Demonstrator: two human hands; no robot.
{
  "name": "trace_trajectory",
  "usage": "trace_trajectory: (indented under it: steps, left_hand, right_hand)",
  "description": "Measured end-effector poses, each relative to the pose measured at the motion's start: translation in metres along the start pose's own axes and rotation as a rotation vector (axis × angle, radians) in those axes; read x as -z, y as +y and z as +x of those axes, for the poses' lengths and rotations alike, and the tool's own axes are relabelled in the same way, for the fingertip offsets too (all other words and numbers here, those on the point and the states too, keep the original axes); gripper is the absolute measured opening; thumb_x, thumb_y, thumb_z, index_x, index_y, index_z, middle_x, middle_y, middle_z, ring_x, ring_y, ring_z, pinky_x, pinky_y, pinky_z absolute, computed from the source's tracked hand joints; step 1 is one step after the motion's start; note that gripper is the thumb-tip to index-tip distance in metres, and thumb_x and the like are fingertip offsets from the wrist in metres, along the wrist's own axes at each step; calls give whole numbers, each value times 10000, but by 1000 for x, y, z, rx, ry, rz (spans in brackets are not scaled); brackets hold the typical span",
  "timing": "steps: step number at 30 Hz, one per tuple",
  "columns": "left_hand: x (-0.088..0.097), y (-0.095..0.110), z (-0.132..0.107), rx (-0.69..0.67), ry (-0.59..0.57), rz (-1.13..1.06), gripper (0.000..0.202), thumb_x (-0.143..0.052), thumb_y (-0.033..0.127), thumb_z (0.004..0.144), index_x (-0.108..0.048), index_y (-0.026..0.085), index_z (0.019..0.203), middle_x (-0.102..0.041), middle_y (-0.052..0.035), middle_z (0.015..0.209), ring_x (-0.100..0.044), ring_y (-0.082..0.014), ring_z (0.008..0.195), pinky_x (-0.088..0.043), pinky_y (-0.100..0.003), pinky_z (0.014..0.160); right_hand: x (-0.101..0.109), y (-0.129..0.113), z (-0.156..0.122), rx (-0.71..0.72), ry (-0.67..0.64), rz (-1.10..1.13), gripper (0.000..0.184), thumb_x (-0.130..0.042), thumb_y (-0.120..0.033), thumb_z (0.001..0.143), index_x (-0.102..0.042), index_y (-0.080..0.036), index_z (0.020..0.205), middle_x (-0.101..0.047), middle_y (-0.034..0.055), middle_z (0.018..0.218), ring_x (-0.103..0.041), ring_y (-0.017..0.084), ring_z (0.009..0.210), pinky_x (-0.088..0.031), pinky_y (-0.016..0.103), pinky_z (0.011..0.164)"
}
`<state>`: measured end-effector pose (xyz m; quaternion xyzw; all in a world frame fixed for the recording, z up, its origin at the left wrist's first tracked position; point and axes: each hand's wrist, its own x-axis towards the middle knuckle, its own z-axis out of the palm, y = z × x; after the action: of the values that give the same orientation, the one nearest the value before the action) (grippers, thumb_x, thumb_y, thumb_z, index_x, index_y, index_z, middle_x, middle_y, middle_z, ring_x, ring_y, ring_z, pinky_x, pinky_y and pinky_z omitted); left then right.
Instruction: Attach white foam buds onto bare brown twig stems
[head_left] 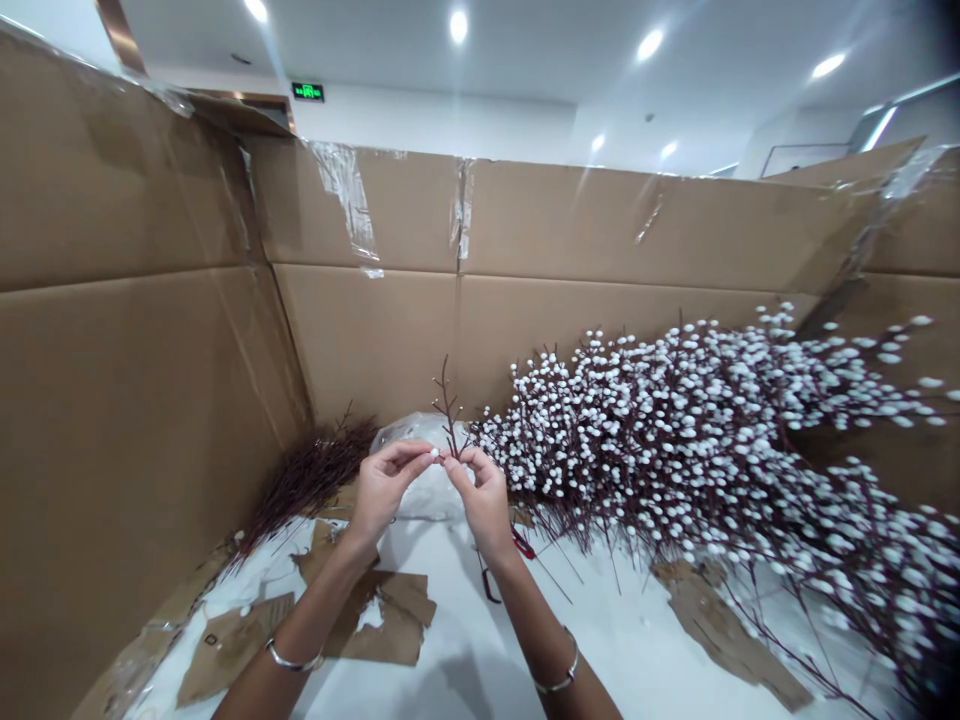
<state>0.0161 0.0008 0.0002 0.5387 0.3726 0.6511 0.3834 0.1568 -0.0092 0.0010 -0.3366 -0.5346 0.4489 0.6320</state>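
My right hand pinches a thin brown artificial branch, whose bare twigs point up above my fingers. Close beside it, my left hand holds a small white berry between thumb and index finger, against the tip of a short side twig. To the right lies a big heap of finished-looking branches covered in white berries. A bundle of bare brown branches rests at the left. Behind my hands sits a clear plastic bag, its contents hard to make out.
Cardboard walls enclose the white table at the back and sides. Torn cardboard pieces lie at the left, another cardboard scrap at the right. A red-handled tool is partly hidden behind my right wrist.
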Motion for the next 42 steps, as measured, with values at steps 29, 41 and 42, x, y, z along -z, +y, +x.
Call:
trace_trajectory:
  steps: [29, 41, 42]
  left_hand:
    - [-1, -3, -2, -132, 40, 98, 131, -768, 319, 737, -746, 190, 748, -749, -65, 844, -686, -206, 851, -542, -323, 788]
    - [-2, -5, -4, -147, 26, 36, 63, -760, 252, 758, -742, 192, 762, -733, -43, 840, -672, -173, 843, -526, -289, 807]
    - [-2, -5, -4, -144, 26, 33, 63, -762, 251, 757, -743, 192, 762, -733, -42, 840, -672, -172, 843, -525, -287, 806]
  right_hand:
    - [-7, -5, -5, 71, 30, -102, 151, -630, -334, 840, -641, -195, 782, -678, 17, 819, -614, 189, 836, -446, 293, 810]
    - [-8, -4, -6, 65, 45, -99, 143, -629, -324, 840, -622, -191, 788, -683, 24, 836, -621, 192, 849, -445, 298, 818]
    - [-8, -4, -6, 67, 46, -100, 144, -628, -324, 841, -620, -190, 790, -680, 23, 832, -620, 190, 843, -445, 295, 813]
